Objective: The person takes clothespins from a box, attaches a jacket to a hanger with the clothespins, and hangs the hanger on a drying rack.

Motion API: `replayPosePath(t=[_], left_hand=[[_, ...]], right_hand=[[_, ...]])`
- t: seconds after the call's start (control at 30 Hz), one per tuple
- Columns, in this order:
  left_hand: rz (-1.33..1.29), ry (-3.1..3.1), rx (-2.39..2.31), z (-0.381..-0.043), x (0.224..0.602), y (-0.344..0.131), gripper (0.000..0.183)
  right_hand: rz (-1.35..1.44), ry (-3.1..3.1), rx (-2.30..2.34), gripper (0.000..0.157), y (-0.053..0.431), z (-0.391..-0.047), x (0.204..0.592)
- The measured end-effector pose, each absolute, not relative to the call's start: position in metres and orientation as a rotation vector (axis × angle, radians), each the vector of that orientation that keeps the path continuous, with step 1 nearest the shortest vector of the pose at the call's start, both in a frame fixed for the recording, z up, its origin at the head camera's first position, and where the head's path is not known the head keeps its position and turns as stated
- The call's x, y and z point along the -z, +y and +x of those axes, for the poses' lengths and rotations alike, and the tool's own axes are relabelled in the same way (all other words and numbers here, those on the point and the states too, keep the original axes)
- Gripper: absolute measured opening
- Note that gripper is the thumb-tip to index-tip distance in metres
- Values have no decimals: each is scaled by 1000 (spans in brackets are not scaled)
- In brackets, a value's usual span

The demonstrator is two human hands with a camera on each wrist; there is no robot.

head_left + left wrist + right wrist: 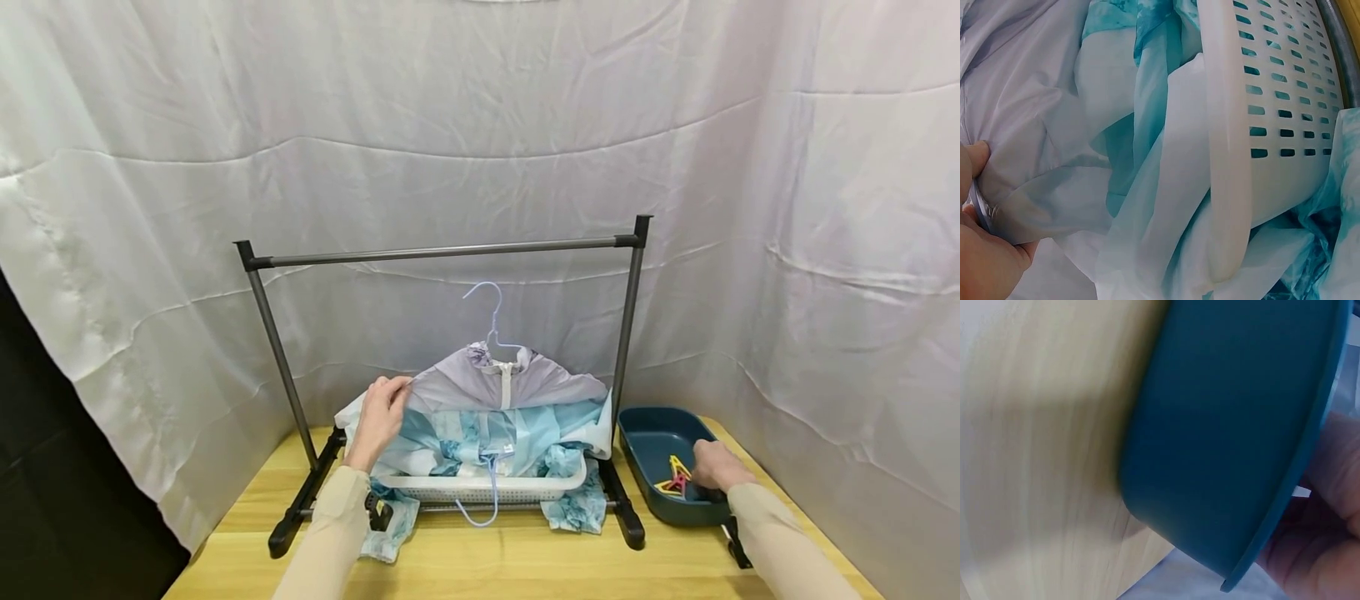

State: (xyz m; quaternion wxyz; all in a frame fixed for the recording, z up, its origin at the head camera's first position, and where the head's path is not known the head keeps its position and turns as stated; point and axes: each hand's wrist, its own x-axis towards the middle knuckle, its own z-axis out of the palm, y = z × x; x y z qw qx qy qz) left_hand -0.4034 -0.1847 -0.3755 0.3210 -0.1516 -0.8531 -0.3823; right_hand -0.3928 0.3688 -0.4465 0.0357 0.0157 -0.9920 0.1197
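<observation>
A lavender zip-front jacket [461, 379] hangs on a pale blue wire hanger [496, 310], lying over other clothes in a white perforated basket [487, 490]. My left hand [384, 417] pinches the jacket's shoulder edge between thumb and fingers, as the left wrist view of the jacket [1029, 125] shows. To the right, my right hand [717, 467] reaches into a dark teal tub [652, 421], beside yellow and pink clothespins [677, 477]. In the right wrist view the tub's wall [1222, 425] hides its fingertips, and I cannot tell whether they hold a clothespin.
A metal clothes rack [442, 252] stands around the basket, its feet on the wooden table [465, 567]. Blue-and-white tie-dye garments [577, 504] spill over the basket's sides. A second blue hanger hook [480, 523] dangles in front. Grey curtains [450, 100] close off the back and sides.
</observation>
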Motion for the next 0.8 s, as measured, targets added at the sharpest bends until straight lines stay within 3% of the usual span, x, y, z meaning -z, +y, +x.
replayPosePath(t=[0.13,0.37,0.67,0.8], left_hand=[[-393,-2239,1018,-403,376,-186,22],[-387,-2235,1010,-405,377,-185,23],[-398,-2248,1008,-403,376,-183,23],[-390,-2256,1002,-403,376,-182,23]], right_hand=[[24,-3014,-389,13,368,-397,443],[24,-2942,-523,47,362,-401,447],[111,-2790,-598,49,351,-403,448],[136,-2734,-616,38,345,-403,445]])
